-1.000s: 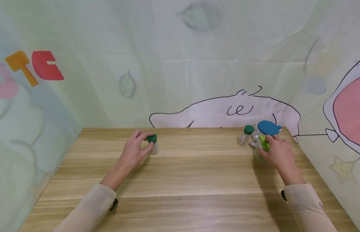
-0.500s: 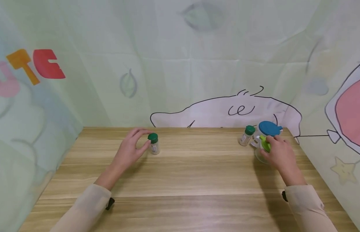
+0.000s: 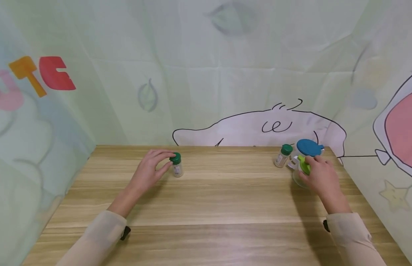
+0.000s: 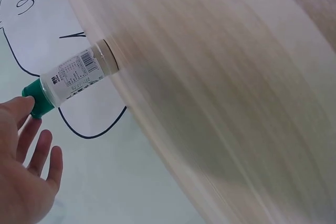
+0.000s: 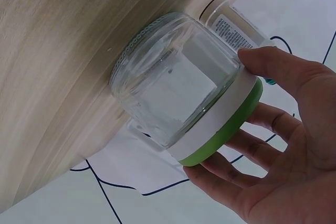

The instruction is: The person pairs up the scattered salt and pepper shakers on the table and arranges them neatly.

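Note:
On the left half of the wooden table a small clear spice bottle (image 3: 177, 170) with a green cap stands upright. My left hand (image 3: 147, 169) pinches its cap between thumb and fingertip; the left wrist view shows the printed label and barcode on the bottle (image 4: 76, 77), the other fingers spread loosely. At the far right my right hand (image 3: 323, 176) holds a squat glass jar (image 5: 173, 77) by its white-and-lime-green lid (image 5: 226, 124). Its base is at the tabletop, and its glass looks see-through with nothing visible inside. The hand partly hides this jar in the head view.
Just left of the held jar stands another green-capped spice bottle (image 3: 280, 159). Behind the jar is a container with a blue lid (image 3: 309, 147), partly hidden. A printed cloth backdrop (image 3: 199, 92) rises along the back edge of the table (image 3: 209, 207).
My left hand drew slightly back to the left from the cap, then its fingertips came against it again. The right hand stays on the jar lid. The head view shifted a little.

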{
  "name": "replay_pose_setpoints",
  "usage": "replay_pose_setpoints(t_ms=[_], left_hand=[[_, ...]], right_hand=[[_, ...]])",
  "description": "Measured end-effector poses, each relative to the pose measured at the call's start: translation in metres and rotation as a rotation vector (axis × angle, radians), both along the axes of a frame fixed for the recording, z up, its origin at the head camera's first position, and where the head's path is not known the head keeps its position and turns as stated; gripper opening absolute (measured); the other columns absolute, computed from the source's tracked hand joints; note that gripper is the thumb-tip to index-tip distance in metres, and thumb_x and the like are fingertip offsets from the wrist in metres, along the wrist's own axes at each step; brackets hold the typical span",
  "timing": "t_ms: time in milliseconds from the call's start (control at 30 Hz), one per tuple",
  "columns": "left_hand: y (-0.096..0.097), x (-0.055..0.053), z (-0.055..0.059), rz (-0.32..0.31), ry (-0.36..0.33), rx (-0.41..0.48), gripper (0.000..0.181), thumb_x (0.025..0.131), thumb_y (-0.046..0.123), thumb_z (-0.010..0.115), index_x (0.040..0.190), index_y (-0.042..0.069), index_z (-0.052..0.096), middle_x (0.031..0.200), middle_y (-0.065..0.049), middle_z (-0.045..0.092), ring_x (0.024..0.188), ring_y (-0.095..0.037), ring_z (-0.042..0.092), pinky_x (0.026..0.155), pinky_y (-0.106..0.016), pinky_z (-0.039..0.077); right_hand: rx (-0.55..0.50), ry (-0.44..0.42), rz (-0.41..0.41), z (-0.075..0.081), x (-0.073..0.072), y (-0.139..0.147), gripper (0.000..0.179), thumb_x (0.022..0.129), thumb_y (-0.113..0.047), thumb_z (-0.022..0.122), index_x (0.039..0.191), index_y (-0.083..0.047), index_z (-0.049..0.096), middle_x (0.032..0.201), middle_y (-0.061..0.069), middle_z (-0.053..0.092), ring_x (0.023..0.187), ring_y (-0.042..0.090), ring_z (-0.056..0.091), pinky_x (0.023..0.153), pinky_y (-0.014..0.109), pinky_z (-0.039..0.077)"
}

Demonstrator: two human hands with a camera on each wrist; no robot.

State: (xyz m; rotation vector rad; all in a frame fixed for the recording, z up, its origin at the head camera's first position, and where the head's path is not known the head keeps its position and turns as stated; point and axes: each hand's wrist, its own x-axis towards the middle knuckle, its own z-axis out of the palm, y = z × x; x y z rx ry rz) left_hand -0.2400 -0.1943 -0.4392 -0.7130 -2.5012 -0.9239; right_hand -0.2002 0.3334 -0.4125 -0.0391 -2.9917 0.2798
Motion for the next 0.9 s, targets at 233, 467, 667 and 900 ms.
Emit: replay_pose_setpoints(t_ms=[233,467,667,900], left_hand=[[-0.0006,0.001,-0.0026,0.027,0.032,0.007,0.025,0.091,0.004,0.083,0.115,0.005,0.077,0.123,-0.013,0.072,0.115,-0.034,0.061,0.096,-0.053,0.054],[-0.0002,0.0016,-0.0057,0.042,0.043,0.038,0.024,0.089,0.006,0.086,0.111,0.006,0.077,0.116,-0.01,0.07,0.112,-0.032,0.061,0.093,-0.051,0.054],[0.0022,0.0007,-0.0045,0.042,0.03,0.037,0.023,0.09,0.006,0.085,0.111,0.006,0.076,0.116,-0.009,0.069,0.114,-0.032,0.06,0.095,-0.052,0.054],[0.0021,0.0017,-0.0033,0.041,0.027,0.02,0.03,0.09,0.007,0.085,0.118,0.006,0.074,0.126,-0.013,0.068,0.12,-0.036,0.06,0.098,-0.056,0.053]], right_hand=[[-0.007,0.004,-0.004,-0.0018,0.0006,-0.0004,0.057,0.094,-0.022,0.077,0.136,0.009,0.054,0.127,0.039,0.053,0.104,0.057,0.051,0.08,0.064,0.051],[-0.014,0.005,-0.005,-0.003,0.0012,-0.0004,0.054,0.094,-0.021,0.077,0.134,0.008,0.055,0.129,0.039,0.052,0.106,0.058,0.049,0.077,0.065,0.051],[-0.014,0.012,-0.003,-0.0032,0.0011,0.0008,0.054,0.094,-0.022,0.077,0.134,0.007,0.054,0.128,0.039,0.052,0.105,0.058,0.049,0.077,0.065,0.051],[-0.021,0.013,-0.006,-0.0025,0.0014,0.0012,0.054,0.094,-0.021,0.077,0.134,0.007,0.054,0.127,0.038,0.053,0.105,0.057,0.048,0.077,0.063,0.051]])
